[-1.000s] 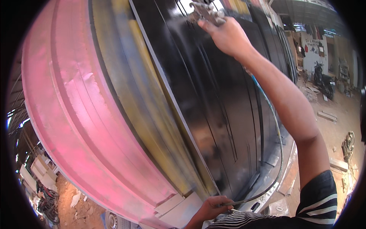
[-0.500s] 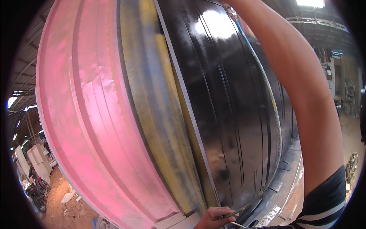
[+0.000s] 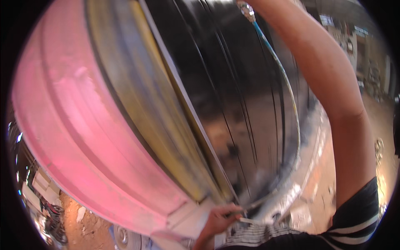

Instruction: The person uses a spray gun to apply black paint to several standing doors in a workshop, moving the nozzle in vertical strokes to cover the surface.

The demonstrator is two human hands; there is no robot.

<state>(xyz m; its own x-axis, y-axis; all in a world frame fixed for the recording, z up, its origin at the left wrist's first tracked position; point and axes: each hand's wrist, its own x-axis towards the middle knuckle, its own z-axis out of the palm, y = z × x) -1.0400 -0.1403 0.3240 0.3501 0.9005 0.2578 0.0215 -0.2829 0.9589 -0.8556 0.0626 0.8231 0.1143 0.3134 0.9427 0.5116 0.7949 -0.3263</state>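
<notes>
My left hand (image 3: 220, 219) is low in front of the panels, its fingers closed round a thin, paint-stained hose (image 3: 295, 110). The hose bows out to the right and climbs to a metal fitting (image 3: 246, 11) at the top edge, by my right wrist. My right arm (image 3: 321, 62) reaches up across the right side; the hand itself is cut off by the top edge, so what it holds is hidden. Behind the hose stands a glossy black panel (image 3: 208, 91) with long grooves. To its left are a yellow-grey panel (image 3: 137, 87) and a ribbed pink panel (image 3: 79, 121).
A wheel (image 3: 121, 236) shows under the pink panel's lower edge. Dirt floor (image 3: 81, 208) with debris and a dark motorbike-like thing (image 3: 54, 221) lie at lower left. Pale sheeting (image 3: 287, 196) runs below the black panel. Shelving (image 3: 375, 79) stands far right, blurred.
The view has tilted down and turned right, so the panels sit further left. My left hand appears higher and more to the left, still on the hose. The hose fitting shows more fully.
</notes>
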